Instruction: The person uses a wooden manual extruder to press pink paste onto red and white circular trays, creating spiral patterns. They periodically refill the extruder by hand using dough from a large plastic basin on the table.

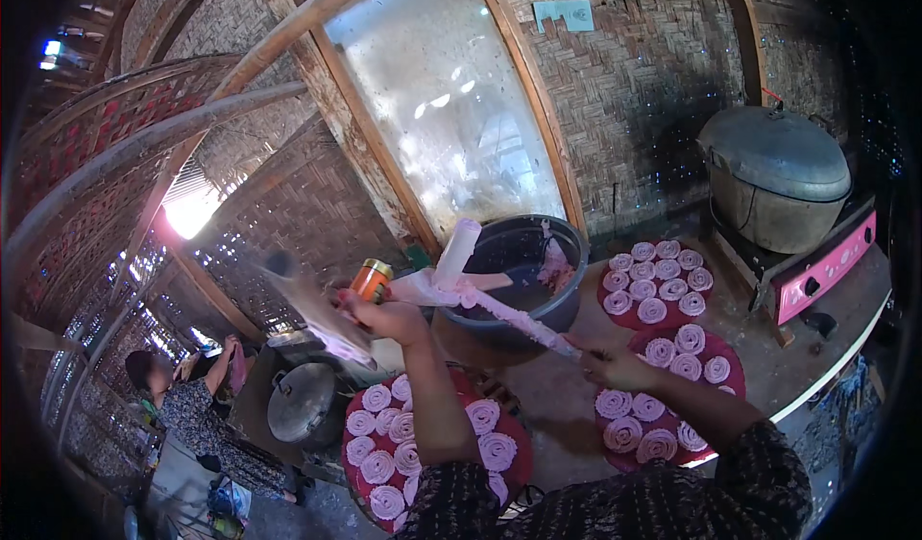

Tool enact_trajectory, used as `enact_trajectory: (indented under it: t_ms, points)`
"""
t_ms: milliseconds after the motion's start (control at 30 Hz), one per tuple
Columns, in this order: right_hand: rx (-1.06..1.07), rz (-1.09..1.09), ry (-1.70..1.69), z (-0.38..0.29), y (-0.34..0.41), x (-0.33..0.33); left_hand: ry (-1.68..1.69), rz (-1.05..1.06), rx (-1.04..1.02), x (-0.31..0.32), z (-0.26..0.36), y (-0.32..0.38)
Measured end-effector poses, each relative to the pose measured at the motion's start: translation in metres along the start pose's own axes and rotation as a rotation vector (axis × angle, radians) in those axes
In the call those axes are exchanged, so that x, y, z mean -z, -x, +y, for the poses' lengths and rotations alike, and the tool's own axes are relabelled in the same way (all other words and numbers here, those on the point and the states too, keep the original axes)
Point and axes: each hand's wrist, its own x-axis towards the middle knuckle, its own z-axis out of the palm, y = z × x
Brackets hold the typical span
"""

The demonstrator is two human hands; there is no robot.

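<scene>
My right hand (pixel 612 363) grips one end of a long stick (pixel 526 320) smeared with pink dough. A dough-coated cylinder (pixel 457 252) stands up from this tool, by the rim of a dark plastic tub (pixel 569 295). Inside the tub, pink dough (pixel 558 270) clings to the far right wall. My left hand (pixel 385 316) is closed around a motion-blurred wooden piece (pixel 317 309) with pink smears at its lower end. Right at its fingers is an orange jar (pixel 372 280) with a gold lid; whether the hand also holds the jar is unclear.
Pink dough coils sit on red round trays, one at left (pixel 515 432) and two at right (pixel 619 316) (pixel 727 345). A lidded metal pot (pixel 778 180) stands on a pink-fronted stove (pixel 828 266). Another lidded pot (pixel 302 403) and a person (pixel 205 417) are at left.
</scene>
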Motion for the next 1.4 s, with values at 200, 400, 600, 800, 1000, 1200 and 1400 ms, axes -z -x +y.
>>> enact_trajectory:
  t_ms: [200,400,600,800,1000,1200,1400]
  points:
    - [-0.149,-0.107,-0.257,-0.012,-0.005,-0.021,-0.058,-0.167,0.159,0.043,-0.054,0.019]
    - [-0.282,-0.236,-0.532,-0.019,-0.015,-0.018,-0.172,-0.288,0.167,0.058,-0.063,0.01]
    - [-0.067,-0.109,-0.069,-0.059,-0.047,0.067,-0.417,-0.519,0.188,0.078,-0.048,-0.052]
    - [-0.171,0.109,1.323,-0.044,-0.178,0.109,-0.587,-0.701,0.098,0.071,-0.048,-0.056]
    - [-0.393,0.179,1.438,0.074,-0.293,0.113,-0.871,-0.967,-0.608,0.014,-0.014,-0.07]
    - [-0.342,0.179,1.4,0.18,-0.335,0.136,-0.996,-1.151,-0.4,-0.007,-0.017,-0.073]
    - [-0.194,-0.127,1.501,0.16,-0.323,0.101,-0.836,-1.167,-0.219,0.02,-0.037,-0.088]
